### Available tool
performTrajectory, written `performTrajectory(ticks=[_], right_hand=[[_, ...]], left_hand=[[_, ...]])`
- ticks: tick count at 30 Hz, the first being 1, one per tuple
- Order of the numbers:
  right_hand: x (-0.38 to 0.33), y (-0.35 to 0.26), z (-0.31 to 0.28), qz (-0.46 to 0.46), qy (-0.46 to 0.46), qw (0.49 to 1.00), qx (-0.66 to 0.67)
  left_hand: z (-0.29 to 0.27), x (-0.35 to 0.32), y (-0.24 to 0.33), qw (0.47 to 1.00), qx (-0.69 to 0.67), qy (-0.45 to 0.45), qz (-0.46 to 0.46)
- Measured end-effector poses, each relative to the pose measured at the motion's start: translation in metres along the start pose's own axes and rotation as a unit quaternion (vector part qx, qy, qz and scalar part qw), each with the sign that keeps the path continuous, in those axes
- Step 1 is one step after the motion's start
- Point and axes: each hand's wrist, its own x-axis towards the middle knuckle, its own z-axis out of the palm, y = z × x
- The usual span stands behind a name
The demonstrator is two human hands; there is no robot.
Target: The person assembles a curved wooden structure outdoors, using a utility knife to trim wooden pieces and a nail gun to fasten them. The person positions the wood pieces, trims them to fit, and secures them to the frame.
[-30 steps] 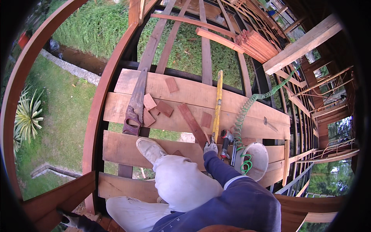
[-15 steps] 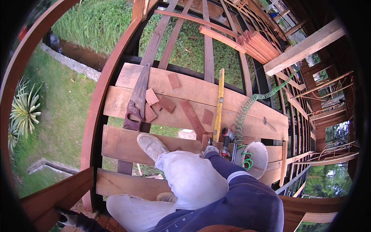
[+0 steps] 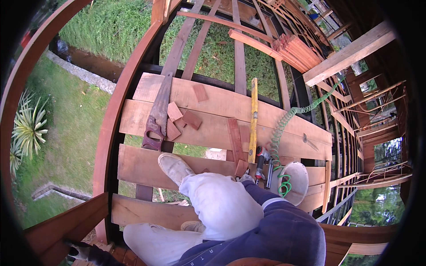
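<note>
In the head view, I crouched on wide planks (image 3: 213, 104) laid across a timber frame, grass far below in the upper left. My right hand (image 3: 245, 178), gloved, reached past my pale trouser knee to the centre of the frame, beside the lower end of a short reddish board (image 3: 235, 141) and a yellow level (image 3: 253, 119); I could not tell how far its fingers were closed or whether they gripped anything. My left hand was out of sight. A handsaw (image 3: 157, 116) and small offcuts (image 3: 182, 119) lay left of centre, a nail gun (image 3: 262, 162) with its green coiled hose (image 3: 284, 126) just right. Judging by this, some cutting was done; most of the frame remained uncovered.
</note>
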Motion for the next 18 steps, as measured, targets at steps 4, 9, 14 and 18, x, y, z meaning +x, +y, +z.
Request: performTrajectory(ticks=[4,9,14,18], right_hand=[[-0.004,0.026,0.018,0.022,-0.028,0.999,0.010],[-0.027,0.024,0.002,-0.077,-0.055,0.995,0.039],[-0.013,0.061,-0.012,-0.178,-0.006,0.981,0.073],[-0.157,0.045,-0.218,-0.317,0.111,0.820,0.464]], left_hand=[[0.018,-0.002,0.022,0.996,-0.074,0.016,-0.038],[0.008,0.002,0.046,0.996,-0.084,-0.028,-0.024],[0.017,-0.001,0.049,0.984,-0.126,-0.075,-0.098],[0.008,0.001,0.028,0.976,-0.177,-0.053,-0.117]])
